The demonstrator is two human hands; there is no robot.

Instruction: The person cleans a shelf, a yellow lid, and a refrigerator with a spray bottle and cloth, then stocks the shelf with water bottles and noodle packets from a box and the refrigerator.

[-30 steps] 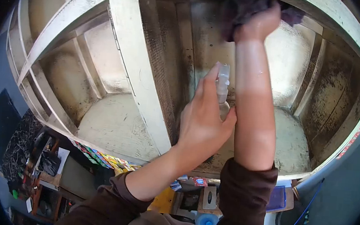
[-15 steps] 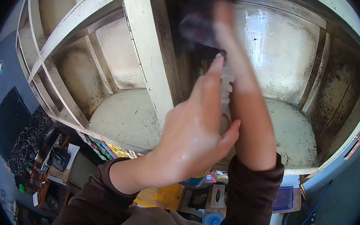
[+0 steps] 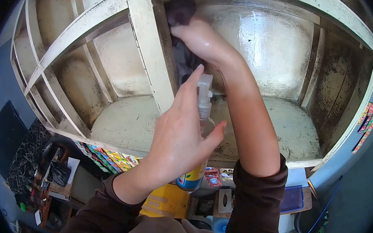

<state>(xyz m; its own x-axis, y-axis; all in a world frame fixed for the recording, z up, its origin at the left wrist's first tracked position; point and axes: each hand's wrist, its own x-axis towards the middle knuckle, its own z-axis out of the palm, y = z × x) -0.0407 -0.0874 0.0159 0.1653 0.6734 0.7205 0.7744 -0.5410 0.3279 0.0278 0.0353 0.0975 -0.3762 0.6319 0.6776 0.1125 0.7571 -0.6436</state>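
My left hand (image 3: 177,135) is wrapped around a spray bottle (image 3: 204,101) with a clear trigger head and a blue and yellow label, held upright before the cabinet. My right hand (image 3: 200,38) reaches into the upper right compartment, closed on a dark cloth (image 3: 181,10). The cloth is bunched against the compartment's left side wall, and part of it hangs below the hand. Its fingers are partly hidden. Behind, the pale back panel (image 3: 285,49) has a wet, shiny streak, with dark stains along its edges.
The off-white cabinet frame (image 3: 149,64) separates the stained compartments. Below hang colourful sachets (image 3: 114,160). Lower down are a yellow object (image 3: 165,201), a tissue box (image 3: 225,200) and a blue tray (image 3: 292,199). A cluttered desk (image 3: 58,185) stands at left.
My right hand has moved the cloth left and onto the compartment's side wall. My left hand and the spray bottle have shifted slightly left, showing more of the bottle.
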